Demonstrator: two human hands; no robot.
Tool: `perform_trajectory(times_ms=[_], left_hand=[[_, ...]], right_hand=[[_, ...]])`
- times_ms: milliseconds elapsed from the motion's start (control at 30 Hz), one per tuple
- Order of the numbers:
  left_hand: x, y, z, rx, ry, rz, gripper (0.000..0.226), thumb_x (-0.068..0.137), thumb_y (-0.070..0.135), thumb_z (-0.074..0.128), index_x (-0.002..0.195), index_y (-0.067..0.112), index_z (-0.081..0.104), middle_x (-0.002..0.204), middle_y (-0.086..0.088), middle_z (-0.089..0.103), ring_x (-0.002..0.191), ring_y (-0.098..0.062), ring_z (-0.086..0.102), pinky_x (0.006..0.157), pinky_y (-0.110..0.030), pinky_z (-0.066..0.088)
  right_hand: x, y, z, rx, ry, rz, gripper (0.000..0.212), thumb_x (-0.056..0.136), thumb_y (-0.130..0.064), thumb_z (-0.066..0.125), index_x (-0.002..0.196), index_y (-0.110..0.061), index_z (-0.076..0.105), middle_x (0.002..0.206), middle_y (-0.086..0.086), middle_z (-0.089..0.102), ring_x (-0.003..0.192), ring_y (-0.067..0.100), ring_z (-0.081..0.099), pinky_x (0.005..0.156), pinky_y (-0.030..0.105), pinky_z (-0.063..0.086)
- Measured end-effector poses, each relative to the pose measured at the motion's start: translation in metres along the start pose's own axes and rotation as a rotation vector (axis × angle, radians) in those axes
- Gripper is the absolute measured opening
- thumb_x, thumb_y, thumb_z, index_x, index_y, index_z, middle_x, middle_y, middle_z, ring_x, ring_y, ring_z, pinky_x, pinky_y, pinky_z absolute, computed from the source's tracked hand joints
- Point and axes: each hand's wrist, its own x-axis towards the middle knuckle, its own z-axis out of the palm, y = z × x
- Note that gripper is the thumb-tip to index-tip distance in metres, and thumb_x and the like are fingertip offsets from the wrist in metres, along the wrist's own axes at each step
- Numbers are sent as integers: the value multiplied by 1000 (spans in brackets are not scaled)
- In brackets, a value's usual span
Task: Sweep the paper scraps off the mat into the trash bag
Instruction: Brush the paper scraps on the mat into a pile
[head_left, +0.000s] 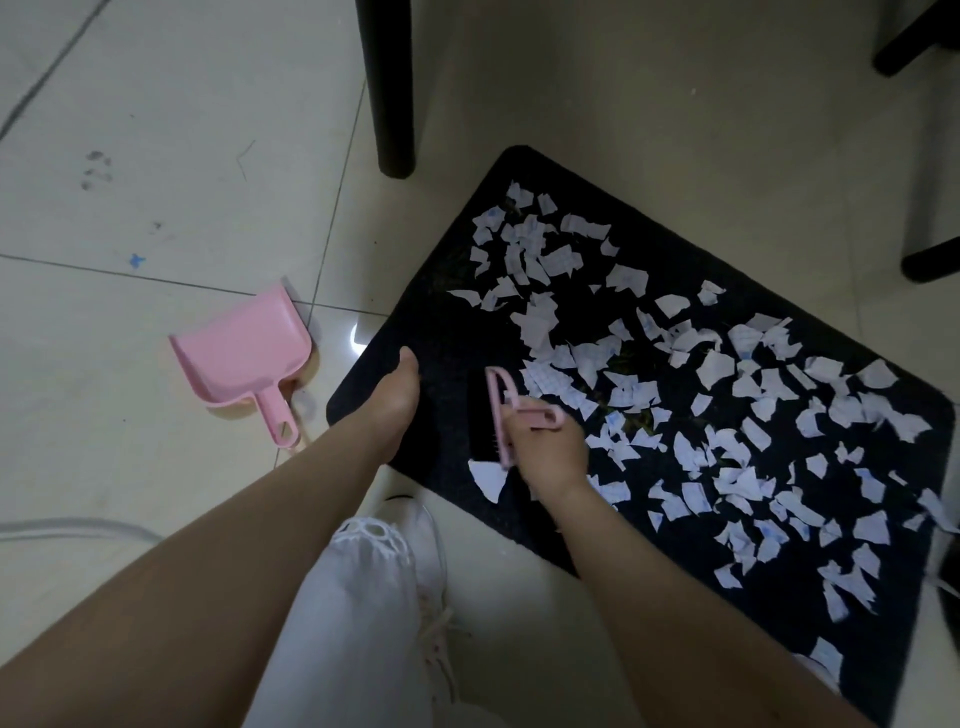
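Observation:
A black mat (675, 291) lies on the tiled floor, strewn with several white paper scraps (717, 405). My right hand (545, 457) grips a small pink brush (501, 415) over the mat's near left part, bristles down beside one large scrap (485, 480). My left hand (397, 395) rests flat on the mat's left corner, fingers straight. A pink dustpan (244, 353) sits on the floor left of the mat, apart from both hands. No trash bag is in view.
A black furniture leg (387, 88) stands just beyond the mat's far corner; more black legs (930, 156) at the right. My white-trousered knee and white shoe (431, 561) are by the mat's near edge. A grey cable (72, 527) crosses the floor at left.

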Motion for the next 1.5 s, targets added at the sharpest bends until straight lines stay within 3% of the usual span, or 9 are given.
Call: perform_trajectory(times_ms=[200, 300, 533, 667, 867, 1033, 1133, 1300, 1500], left_hand=[[2, 0, 8, -26, -13, 18, 69, 100, 54, 13, 145, 7, 35, 148, -13, 40, 136, -28, 38, 112, -35, 27], [5, 2, 12, 8, 43, 27, 68, 100, 53, 14, 147, 7, 31, 149, -13, 39, 136, -28, 38, 115, -36, 25], [-5, 1, 23, 1, -41, -44, 66, 100, 54, 18, 139, 8, 44, 140, -15, 50, 126, -28, 48, 92, -37, 33], [-9, -2, 27, 14, -99, -70, 65, 100, 53, 17, 147, 12, 33, 151, -10, 36, 140, -26, 33, 113, -42, 23], [-16, 0, 37, 77, -116, -53, 65, 101, 51, 15, 148, 9, 30, 153, -10, 33, 140, -25, 32, 115, -38, 21], [0, -7, 43, 124, -64, -10, 65, 102, 50, 14, 148, 8, 30, 151, -11, 35, 139, -28, 34, 115, -38, 22], [15, -9, 50, 140, 12, -5, 72, 98, 56, 12, 148, 7, 30, 151, -14, 35, 138, -31, 36, 118, -42, 23], [59, -20, 55, 207, 117, -8, 89, 83, 67, 9, 145, 9, 35, 145, -17, 42, 131, -34, 43, 114, -47, 29], [55, -9, 57, 234, 156, -42, 73, 97, 55, 10, 150, 5, 24, 152, -18, 30, 139, -35, 32, 118, -46, 21]], right_hand=[[17, 1, -34, -34, 177, -42, 22, 90, -35, 56, 73, -23, 60, 68, -3, 62, 67, 18, 59, 55, 22, 40], [11, -10, -27, 95, 140, -73, 20, 90, -30, 56, 84, -16, 69, 75, 2, 70, 66, 16, 64, 53, 22, 45], [-12, 7, 18, 273, -143, 121, 11, 86, -27, 63, 87, -20, 71, 69, 2, 71, 74, 18, 68, 82, 43, 57], [-11, 23, -6, 148, -64, 138, 13, 86, -28, 62, 84, -18, 69, 70, -2, 67, 64, 12, 61, 58, 25, 47], [3, 25, -55, -34, 108, 91, 20, 91, -38, 57, 94, -21, 67, 76, -4, 67, 63, 11, 60, 49, 19, 37], [6, 20, -73, 135, 291, 49, 25, 91, -31, 58, 89, -8, 67, 77, 4, 68, 50, 1, 56, 35, 6, 33], [6, 10, -62, 251, 192, 34, 22, 88, -26, 62, 90, -5, 67, 70, -1, 66, 48, -6, 57, 45, 9, 42], [5, 16, -32, 194, -81, 62, 15, 85, -31, 66, 93, -19, 71, 72, -1, 71, 71, 13, 66, 72, 32, 55], [6, 30, -49, 110, 89, 104, 18, 87, -31, 65, 70, -28, 62, 71, -3, 68, 74, 19, 67, 70, 34, 54]])
